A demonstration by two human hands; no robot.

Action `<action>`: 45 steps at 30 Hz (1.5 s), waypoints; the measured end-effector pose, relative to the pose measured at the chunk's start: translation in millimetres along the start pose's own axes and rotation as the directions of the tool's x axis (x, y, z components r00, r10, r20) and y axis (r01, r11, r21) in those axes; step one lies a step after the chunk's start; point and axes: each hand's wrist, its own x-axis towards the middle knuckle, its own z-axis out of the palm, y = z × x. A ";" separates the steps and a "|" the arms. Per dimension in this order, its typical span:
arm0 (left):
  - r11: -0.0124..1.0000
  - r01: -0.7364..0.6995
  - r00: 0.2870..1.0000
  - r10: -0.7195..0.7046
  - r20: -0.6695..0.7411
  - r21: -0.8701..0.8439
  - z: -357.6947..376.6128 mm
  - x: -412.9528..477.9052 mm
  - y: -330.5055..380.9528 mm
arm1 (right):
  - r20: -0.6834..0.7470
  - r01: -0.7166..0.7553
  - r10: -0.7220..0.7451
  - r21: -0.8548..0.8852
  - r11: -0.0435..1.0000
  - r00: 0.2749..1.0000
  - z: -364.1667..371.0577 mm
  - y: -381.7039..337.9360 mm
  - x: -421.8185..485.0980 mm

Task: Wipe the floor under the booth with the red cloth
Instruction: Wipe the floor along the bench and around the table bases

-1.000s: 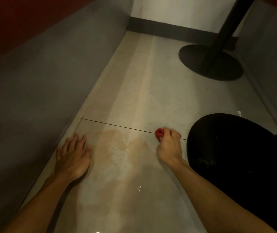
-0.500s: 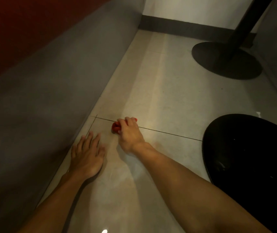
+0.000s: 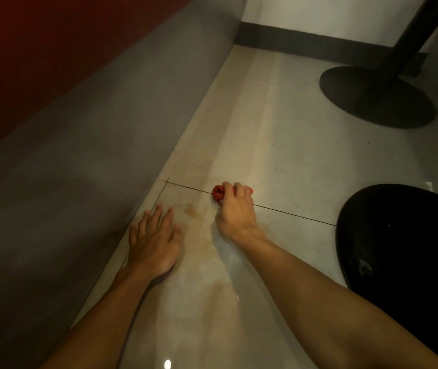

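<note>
Currently: pale tiled floor [image 3: 279,145] fills the aisle, running back to a dark baseboard [image 3: 319,46] at the far wall. The grey booth base [image 3: 79,155] flanks it on the left, with red upholstery [image 3: 26,49] above. Two black pedestal table bases sit on the right side: the near one [image 3: 404,249] is glossy and close to the person, the far one [image 3: 377,99] is matte with its pole rising out of view.

Left hand [image 3: 154,243] is flat on the tile just beside the booth base, fingers straight and spread, gripping nothing; it reads as a brace. Right hand [image 3: 235,211] is clenched around the red cloth [image 3: 217,193], which is bunched into a small wad and pressed to the floor right on the grout line [image 3: 292,214]. Only the wad's left and far edges show past the fingers.

Progress, judged from surface only: the near tile between and below the hands shows a wet sheen with a brownish smear [image 3: 201,235], so that patch looks worked but not clean. Beyond the grout line, the strip along the booth base looks dull and yellowish with no wet sheen, so it is likely untouched. Estimate: early to mid task. Left to do: clear the smear, then wipe the strip up to the far wall and around the far base.
</note>
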 end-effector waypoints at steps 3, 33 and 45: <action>1.000 0.006 1.000 -0.006 0.024 -0.020 -4.9 0.7 2.5 | 0.091 0.049 -0.051 0.025 0.998 0.995 1.8 -21.5 -2.8; 0.860 -0.466 0.718 0.231 -0.656 -0.207 -68.3 21.2 55.2 | 0.127 -0.006 -0.033 0.297 0.955 0.991 -67.3 56.1 -13.9; 0.966 -0.251 0.966 0.255 -0.053 0.067 5.7 -0.7 55.8 | 0.266 0.044 -0.012 -0.112 0.993 0.964 -53.8 97.6 -58.3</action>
